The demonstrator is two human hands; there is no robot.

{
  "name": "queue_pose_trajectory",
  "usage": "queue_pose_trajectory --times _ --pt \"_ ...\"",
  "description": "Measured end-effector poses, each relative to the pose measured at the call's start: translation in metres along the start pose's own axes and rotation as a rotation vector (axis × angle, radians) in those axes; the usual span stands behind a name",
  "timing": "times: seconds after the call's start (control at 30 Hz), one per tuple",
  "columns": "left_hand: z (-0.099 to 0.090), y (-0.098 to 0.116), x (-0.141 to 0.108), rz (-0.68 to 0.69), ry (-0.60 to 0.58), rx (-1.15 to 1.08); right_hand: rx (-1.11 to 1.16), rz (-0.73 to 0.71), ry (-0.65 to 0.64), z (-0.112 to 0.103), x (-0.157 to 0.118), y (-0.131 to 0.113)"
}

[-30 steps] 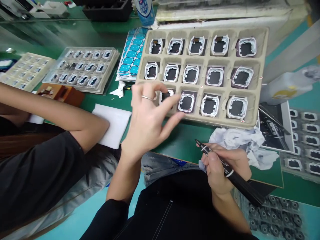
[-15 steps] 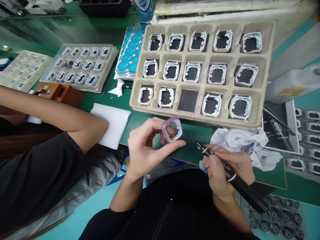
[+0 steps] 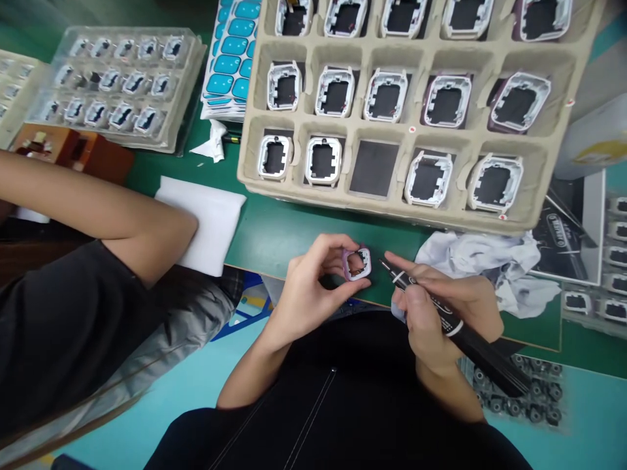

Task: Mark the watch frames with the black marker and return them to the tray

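My left hand (image 3: 313, 281) pinches a small watch case frame (image 3: 349, 266), purple outside and whitish inside, between thumb and fingers. Closed around a black marker pen (image 3: 447, 316) is my right hand (image 3: 435, 320); the pen's bare tip points up and left, a short gap from the frame. Just beyond both hands lies a beige moulded tray (image 3: 411, 207) of similar white and purple frames, one per pocket. One front-row pocket (image 3: 372, 168) shows only its dark pad. Beside my right hand a crumpled white cloth (image 3: 482, 261) rests on the green table (image 3: 274, 228).
At left, a co-worker's bare arm (image 3: 98, 202) rests near a folded white cloth (image 3: 198, 225). Beyond are a clear tray of parts (image 3: 122, 85), an orange-brown block (image 3: 73, 150) and blue-patterned sheets (image 3: 230, 59). A white bottle (image 3: 595, 140) stands to the right.
My left hand has carried the watch case frame rightward, closer to the pen tip, and turned it. The view has shifted, so the tray appears higher and larger.
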State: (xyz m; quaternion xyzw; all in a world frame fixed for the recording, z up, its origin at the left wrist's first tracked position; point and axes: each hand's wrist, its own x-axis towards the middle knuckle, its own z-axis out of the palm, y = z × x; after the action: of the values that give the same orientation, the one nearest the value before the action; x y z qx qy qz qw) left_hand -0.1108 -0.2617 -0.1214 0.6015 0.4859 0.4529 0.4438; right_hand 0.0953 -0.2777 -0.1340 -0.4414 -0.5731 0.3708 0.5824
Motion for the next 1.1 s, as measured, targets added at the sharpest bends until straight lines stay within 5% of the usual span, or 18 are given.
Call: queue_pose_trajectory --times 0.13,0.5,0.73,0.97,1.1 --pt "0.004 0.000 0.002 0.020 -0.031 -0.012 0.008 -0.051 0.010 0.007 0.011 -0.012" --pt "0.009 0.002 0.001 0.089 0.017 0.090 -0.230 -0.052 -0.283 -0.014 0.021 -0.017" --pt "0.007 0.003 0.000 0.105 -0.007 0.143 -0.139 -0.218 0.122 0.020 0.004 0.005" --pt "0.004 0.003 0.004 0.125 -0.022 0.127 -0.166 -0.100 -0.201 -0.002 0.018 -0.018" --pt "0.005 0.004 0.005 0.139 -0.031 0.142 -0.161 -0.070 -0.145 -0.005 0.019 -0.023"
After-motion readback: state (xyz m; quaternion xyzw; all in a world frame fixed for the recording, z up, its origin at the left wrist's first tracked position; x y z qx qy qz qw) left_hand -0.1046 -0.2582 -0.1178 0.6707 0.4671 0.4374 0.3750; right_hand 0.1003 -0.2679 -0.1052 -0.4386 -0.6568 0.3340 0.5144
